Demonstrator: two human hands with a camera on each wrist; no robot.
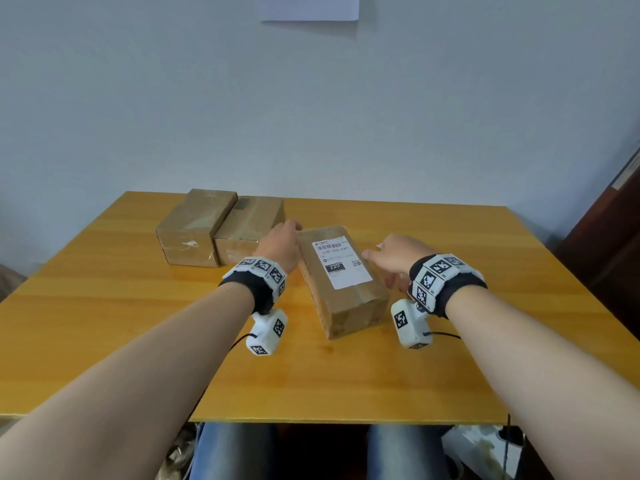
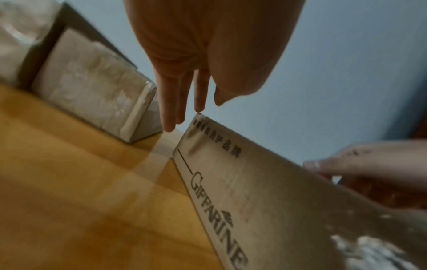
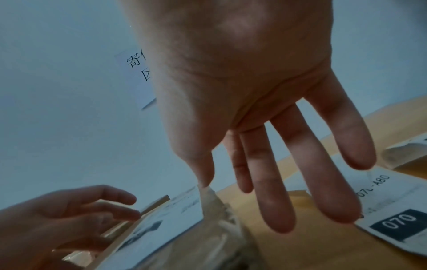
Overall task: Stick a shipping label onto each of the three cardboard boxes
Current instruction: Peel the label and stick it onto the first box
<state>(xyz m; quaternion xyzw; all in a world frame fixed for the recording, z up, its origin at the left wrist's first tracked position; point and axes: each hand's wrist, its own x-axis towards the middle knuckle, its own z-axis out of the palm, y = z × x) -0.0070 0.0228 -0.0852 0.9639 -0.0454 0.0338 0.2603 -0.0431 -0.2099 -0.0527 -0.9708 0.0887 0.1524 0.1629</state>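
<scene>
A cardboard box (image 1: pixel 349 303) lies at the table's centre with a white shipping label (image 1: pixel 341 263) stuck flat on its top. My left hand (image 1: pixel 284 239) is at its far left corner, and in the left wrist view its straight fingers (image 2: pixel 175 102) touch the top edge of the printed side (image 2: pixel 254 201). My right hand (image 1: pixel 394 254) is at the box's right edge, fingers (image 3: pixel 277 182) straight and spread, thumb on the box's corner (image 3: pixel 215 202). Two more boxes (image 1: pixel 194 226) (image 1: pixel 249 223) stand side by side at the back left. Neither of these shows a white label.
A loose label (image 3: pixel 397 206) printed 070 lies on the yellow wooden table (image 1: pixel 138 341) under my right fingers, with another curled sheet (image 3: pixel 406 151) beyond it. A paper sign (image 1: pixel 310 6) hangs on the wall. A dark door (image 1: pixel 616 237) is at the right.
</scene>
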